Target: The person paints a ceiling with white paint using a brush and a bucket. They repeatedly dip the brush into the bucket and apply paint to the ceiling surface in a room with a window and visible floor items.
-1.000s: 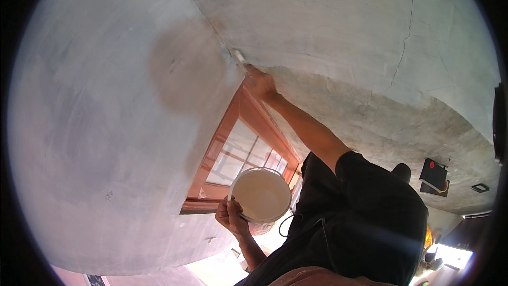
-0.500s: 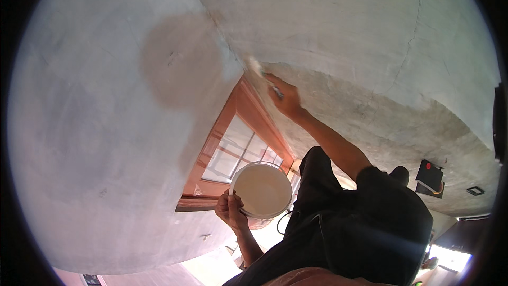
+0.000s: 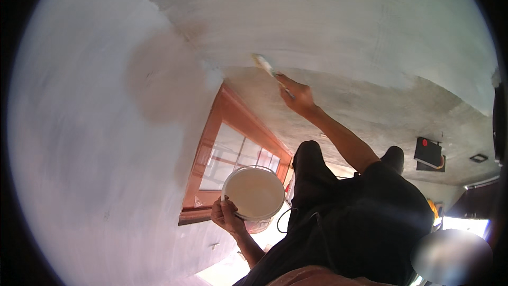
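Note:
My left hand (image 3: 228,216) grips the rim of a round white bucket (image 3: 226,185) that holds a cream-coloured liquid like paint. The bucket hangs in front of my body, tilted so that its inside shows. In my raised right hand (image 3: 297,95) is a paintbrush (image 3: 264,65) with pale, wet-looking bristles. Its tip lies at the wall (image 3: 338,92), along the edge between a light grey upper area and a rough brownish lower area. The fingers of the right hand wrap the handle, which is partly hidden.
A reddish-brown wooden frame with glass panes (image 3: 203,164) stands below the corner. At left rises a pale wall (image 3: 79,127) with a brownish damp-looking patch. A black box (image 3: 427,151) with a red dot is on the right wall. A blurred round shape (image 3: 452,257) appears at lower right.
My right hand has carried the brush rightward, away from the corner. The view has shifted a little, and the blurred shape has appeared at lower right. The bucket is still held.

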A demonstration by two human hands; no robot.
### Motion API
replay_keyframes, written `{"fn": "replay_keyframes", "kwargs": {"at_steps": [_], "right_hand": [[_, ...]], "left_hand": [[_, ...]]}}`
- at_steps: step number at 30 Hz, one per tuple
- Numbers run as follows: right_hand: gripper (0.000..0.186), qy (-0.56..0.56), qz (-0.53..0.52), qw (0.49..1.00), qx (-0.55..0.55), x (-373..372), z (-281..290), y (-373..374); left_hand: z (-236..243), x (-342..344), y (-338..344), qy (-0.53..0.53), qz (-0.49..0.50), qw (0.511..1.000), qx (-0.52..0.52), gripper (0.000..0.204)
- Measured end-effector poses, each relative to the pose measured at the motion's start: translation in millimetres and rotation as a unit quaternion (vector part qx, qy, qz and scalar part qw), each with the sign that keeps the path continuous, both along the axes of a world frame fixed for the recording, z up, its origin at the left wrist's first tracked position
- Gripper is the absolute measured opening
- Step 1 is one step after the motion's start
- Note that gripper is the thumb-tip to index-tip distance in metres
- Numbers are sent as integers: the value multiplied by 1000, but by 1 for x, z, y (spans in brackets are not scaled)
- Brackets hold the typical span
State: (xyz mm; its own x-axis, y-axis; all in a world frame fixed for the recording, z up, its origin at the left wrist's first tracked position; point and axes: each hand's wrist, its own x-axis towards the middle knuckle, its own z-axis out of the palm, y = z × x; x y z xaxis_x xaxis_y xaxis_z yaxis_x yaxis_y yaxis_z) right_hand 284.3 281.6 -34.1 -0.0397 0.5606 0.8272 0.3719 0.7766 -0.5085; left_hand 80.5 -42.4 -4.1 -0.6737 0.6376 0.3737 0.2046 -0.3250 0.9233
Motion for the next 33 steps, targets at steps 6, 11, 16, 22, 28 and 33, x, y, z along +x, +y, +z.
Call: {"fn": "replay_keyframes", "kwargs": {"at_steps": [6, 11, 16, 22, 28, 33], "right_hand": [[40, -9, -141, 990, -16, 156, 6, -110], [33, 10, -293, 954, -67, 210, 20, -198], [25, 169, -287, 931, -145, 214, 45, -243], [33, 147, -177, 968, -104, 186, 47, -225], [35, 123, -27, 988, -94, 128, 43, -136], [37, 64, -79, 993, -59, 147, 27, -111]], "left_hand": [[3, 8, 21, 28, -44, 999, 3, 34], [-4, 9, 47, 28, -76, 997, -6, 36], [8, 26, 74, 29, -135, 990, 29, 36], [10, 35, 88, 10, -187, 981, 53, 34], [12, 37, 94, 22, -202, 977, 60, 34], [12, 38, 94, 29, -184, 982, 36, 35]]}}
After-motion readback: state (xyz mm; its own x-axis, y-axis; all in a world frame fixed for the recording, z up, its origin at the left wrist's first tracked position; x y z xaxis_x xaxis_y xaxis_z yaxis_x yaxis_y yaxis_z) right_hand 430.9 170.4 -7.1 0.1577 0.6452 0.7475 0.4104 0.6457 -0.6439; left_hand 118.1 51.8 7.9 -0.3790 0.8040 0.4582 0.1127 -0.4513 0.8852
